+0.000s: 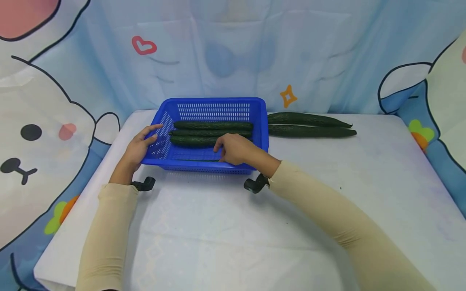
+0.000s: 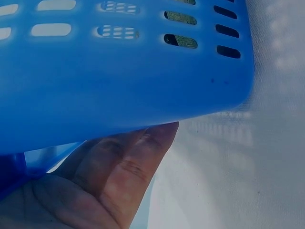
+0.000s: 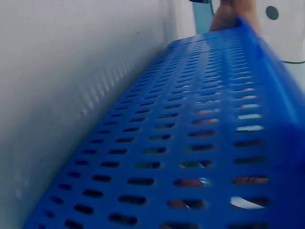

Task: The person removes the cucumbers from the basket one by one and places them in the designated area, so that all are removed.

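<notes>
We see the left hand (image 1: 136, 148) gripping the basket (image 1: 189, 153) at its left end. Right hand (image 1: 234, 148) inside, fingers bent downward near the front wall; whether they pinch anything, we cannot tell. Three cucumbers (image 1: 204, 133) lie side by side just behind that hand, the nearest partly hidden by it. Two more rest on the desk (image 1: 204, 226), right of the basket.

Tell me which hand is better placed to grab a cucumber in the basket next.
Probably the right hand: it reaches into the basket, close to the cucumbers inside, while the left hand holds the basket's left end.
</notes>
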Demonstrator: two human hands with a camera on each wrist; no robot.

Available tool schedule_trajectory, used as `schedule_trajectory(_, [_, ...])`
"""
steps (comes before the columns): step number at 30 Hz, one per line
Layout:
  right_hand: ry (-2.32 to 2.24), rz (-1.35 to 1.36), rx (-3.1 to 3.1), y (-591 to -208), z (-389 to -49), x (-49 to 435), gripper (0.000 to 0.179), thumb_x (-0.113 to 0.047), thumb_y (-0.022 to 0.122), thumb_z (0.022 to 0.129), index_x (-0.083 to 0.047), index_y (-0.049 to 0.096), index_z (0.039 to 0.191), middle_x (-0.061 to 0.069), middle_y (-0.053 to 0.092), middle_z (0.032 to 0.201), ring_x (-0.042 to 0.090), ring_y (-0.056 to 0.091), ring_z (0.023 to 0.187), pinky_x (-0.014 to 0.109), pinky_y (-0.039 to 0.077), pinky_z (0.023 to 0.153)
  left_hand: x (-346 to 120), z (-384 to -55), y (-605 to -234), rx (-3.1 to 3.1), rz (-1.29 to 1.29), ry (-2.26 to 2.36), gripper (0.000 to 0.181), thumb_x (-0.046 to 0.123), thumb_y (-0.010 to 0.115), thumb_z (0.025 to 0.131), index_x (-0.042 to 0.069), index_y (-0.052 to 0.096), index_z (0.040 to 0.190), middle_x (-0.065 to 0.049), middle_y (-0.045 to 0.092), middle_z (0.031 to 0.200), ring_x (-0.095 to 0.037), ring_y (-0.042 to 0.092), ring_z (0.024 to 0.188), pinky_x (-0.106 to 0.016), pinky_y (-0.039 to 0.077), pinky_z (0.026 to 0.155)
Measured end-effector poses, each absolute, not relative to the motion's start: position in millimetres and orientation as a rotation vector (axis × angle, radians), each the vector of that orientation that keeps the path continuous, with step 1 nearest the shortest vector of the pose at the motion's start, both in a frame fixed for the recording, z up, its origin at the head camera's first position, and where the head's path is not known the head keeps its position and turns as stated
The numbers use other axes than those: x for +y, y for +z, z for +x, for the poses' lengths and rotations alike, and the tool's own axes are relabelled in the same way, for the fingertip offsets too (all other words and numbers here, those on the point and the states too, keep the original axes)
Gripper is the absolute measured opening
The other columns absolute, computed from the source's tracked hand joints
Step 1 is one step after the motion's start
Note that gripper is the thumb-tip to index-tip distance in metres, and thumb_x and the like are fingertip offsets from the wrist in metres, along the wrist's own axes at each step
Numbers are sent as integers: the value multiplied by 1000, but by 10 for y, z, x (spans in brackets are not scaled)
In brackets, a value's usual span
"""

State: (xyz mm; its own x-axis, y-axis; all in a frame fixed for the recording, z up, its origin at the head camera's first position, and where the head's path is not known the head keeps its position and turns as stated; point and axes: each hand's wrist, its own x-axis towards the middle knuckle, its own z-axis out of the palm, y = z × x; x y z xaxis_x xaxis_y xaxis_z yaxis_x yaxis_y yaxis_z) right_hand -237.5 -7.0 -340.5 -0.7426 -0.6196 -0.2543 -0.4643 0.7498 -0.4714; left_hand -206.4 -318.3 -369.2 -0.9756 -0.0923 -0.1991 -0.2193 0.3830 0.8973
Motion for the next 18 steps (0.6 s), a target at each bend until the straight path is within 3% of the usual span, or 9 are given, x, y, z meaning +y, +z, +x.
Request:
schedule_trajectory(5, [-485,-781,2514,-3481,-2454,-173,33,-11,66,92,-15,67,125,6,71,112,21,66,100,37,54,91,-3182,-2068,-3685,2514,-292,1653,42,32,37,107,33,40,149,-5,14,166,-41,28,146,-61,31,114])
schedule_trajectory(12, [-359,-723,2514,-3566,-2515,-210,34,-5,63,89,-15,70,121,7,58,141,24,60,118,36,50,92,-3172,-2060,-3669,2507,-297,1659,42,31,37,107,33,41,148,-5,14,167,-41,27,146,-61,30,114])
schedule_trajectory(18, [-318,-781,2489,-3592,-2540,-219,29,-8,62,91,-12,72,118,7,67,128,26,61,121,41,50,102,-3167,-2060,-3664,2502,-299,1662,42,31,36,107,32,40,149,-5,14,166,-40,28,146,-60,30,114])
